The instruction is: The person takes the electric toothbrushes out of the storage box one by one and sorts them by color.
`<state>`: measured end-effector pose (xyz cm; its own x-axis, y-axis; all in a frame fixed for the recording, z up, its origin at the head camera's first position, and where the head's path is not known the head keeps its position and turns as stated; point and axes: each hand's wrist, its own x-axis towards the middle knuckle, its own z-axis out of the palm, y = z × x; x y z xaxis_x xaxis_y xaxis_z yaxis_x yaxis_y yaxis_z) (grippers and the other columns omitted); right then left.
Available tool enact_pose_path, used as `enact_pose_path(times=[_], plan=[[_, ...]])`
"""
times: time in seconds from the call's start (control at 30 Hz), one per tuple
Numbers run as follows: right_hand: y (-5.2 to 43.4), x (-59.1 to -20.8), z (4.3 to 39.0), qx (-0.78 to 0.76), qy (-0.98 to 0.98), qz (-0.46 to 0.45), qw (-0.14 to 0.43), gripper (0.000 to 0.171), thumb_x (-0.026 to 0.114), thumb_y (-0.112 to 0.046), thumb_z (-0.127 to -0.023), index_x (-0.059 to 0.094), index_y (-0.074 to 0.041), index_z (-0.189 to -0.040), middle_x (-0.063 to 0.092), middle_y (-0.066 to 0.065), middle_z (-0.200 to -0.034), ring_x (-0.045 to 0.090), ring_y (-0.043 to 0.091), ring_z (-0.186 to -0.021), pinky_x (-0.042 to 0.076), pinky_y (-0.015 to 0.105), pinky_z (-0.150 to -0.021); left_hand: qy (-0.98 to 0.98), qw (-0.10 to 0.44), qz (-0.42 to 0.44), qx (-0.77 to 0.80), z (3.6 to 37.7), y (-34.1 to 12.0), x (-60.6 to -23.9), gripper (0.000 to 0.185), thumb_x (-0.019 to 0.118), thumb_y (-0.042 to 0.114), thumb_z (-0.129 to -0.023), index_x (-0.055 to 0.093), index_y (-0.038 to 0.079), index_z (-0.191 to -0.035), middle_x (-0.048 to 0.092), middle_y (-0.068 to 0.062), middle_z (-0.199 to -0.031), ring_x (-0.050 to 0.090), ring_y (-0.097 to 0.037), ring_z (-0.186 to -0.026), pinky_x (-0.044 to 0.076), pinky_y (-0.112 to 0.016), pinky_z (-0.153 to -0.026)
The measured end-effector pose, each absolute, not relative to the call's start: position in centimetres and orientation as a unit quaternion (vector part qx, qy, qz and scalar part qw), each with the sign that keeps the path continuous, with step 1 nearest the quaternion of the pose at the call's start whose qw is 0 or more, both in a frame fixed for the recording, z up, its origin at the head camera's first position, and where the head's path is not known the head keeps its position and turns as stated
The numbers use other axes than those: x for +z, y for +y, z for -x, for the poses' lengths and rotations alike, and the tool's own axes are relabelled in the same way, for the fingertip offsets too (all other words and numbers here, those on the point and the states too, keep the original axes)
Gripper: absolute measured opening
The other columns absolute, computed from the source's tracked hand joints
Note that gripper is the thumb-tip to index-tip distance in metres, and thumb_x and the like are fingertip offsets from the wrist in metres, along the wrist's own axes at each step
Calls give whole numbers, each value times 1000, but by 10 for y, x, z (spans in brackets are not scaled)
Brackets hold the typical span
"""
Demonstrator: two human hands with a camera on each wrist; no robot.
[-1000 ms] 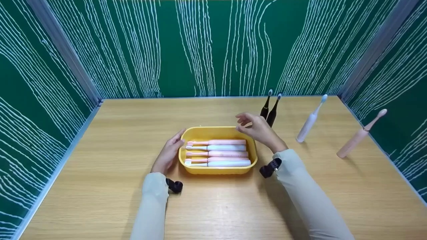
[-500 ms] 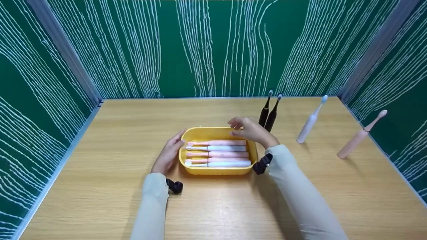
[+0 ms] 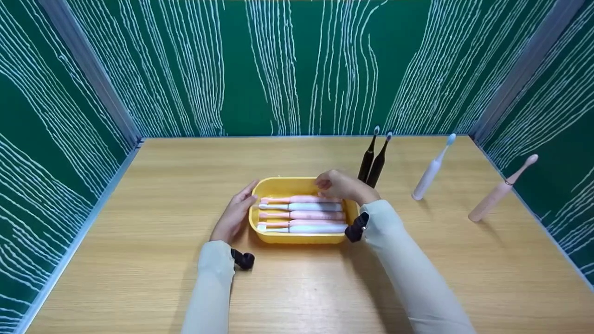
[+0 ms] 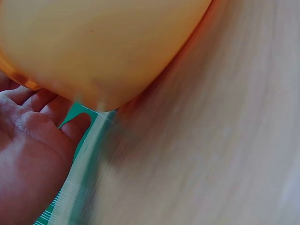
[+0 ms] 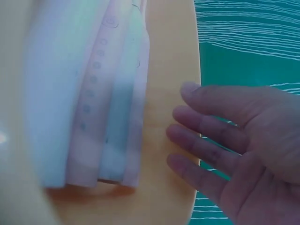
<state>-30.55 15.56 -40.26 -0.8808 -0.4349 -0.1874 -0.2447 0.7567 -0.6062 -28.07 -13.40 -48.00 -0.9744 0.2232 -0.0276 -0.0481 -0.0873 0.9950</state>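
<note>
The yellow tray [image 3: 304, 185] sits near the middle of the worktop [image 3: 139, 278], with four pink and white toothbrushes [image 3: 304, 214] laid side by side in it. The left hand [image 3: 232, 213] is laid flat against the tray's left wall, fingers straight, gripping nothing. The right hand [image 3: 341, 185] is held over the tray's far right corner, above the farthest toothbrush [image 3: 301, 199]; its fingers [image 5: 206, 126] are loosely spread and nothing is held.

The shallow tray could be pushed askew if pressed harder from one side, and the closely packed brushes could be rolled or nudged together when one is reached for.

Just behind the right hand, two black toothbrushes [image 3: 372, 157] stand upright and could be toppled by a raised wrist. Further toward the right edge, a white toothbrush [image 3: 431, 169] and a pink toothbrush [image 3: 499, 190] stand well apart.
</note>
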Motion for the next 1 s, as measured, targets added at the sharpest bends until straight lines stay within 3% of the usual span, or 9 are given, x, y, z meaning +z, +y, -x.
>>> enact_pose_path(times=[0.2, 1.0], plan=[[151, -402, 305, -255, 934, 191, 163, 37, 61, -1, -90, 62, -5, -127, 64, 14, -124, 60, 26, -104, 51, 40, -99, 671, 95, -65, 732, 281, -134, -480, 52, 40, 6, -100, 27, 3, -151, 20, -12, -160, 12, -24, -149, 9, -38, -124], [143, -392, 306, -169, 947, 160, 220, 31, 60, -3, -90, 68, -14, -118, 63, 6, -123, 55, 24, -109, 46, 42, -106, 675, 89, -61, 730, 280, -134, -480, 52, 41, 8, -100, 29, 4, -150, 20, -12, -160, 10, -25, -150, 8, -38, -124]])
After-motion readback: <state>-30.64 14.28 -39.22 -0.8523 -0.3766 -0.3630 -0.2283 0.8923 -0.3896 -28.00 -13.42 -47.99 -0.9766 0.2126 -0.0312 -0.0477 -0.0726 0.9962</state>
